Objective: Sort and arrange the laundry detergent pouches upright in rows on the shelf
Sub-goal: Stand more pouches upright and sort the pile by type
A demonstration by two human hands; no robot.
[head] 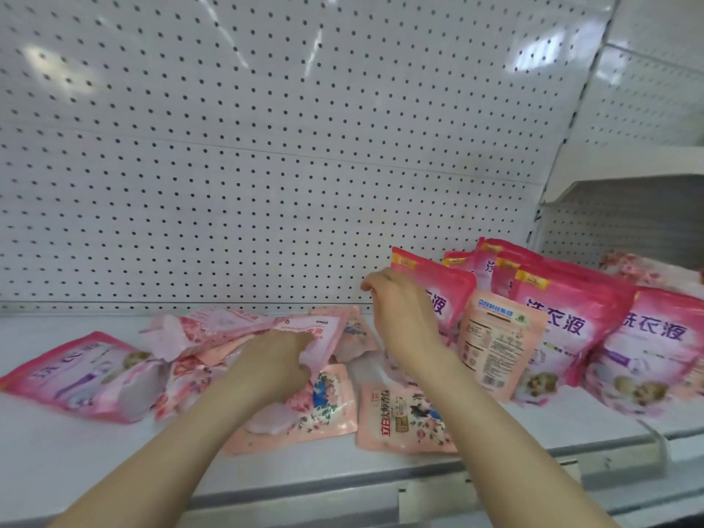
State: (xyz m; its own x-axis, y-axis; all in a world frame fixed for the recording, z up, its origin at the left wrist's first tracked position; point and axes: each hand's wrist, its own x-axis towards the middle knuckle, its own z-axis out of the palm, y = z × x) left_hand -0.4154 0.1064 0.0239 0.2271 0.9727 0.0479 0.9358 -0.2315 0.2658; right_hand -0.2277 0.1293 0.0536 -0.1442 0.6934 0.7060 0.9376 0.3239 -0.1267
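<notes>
My left hand (274, 360) has its fingers curled round the edge of a pale pink pouch (324, 333), soft glossy plastic that crumples where I grip it. My right hand (404, 318) is raised with bent fingers against the nearest upright dark pink pouch (434, 295); I cannot tell whether it pinches anything.

The pouch I hold lies atop a loose heap of pale pouches (213, 329), flat and overlapping. Two floral-printed pouches (331, 405) (404, 417) lie flat just below my hands, shiny and slightly puffed. Far left, a dark pink pouch (76, 375) lies on its side. To the right, a salmon pouch (495, 344) stands showing its barcode back, leaning on the standing dark pink pouches (564, 318), which are rectangular, plump and crowded in rows.

Everything sits on a smooth white shelf (76, 451) with a clear plastic rail (419, 493) along its front edge. Behind rises a white perforated back panel (266, 146), glossy with light reflections.
</notes>
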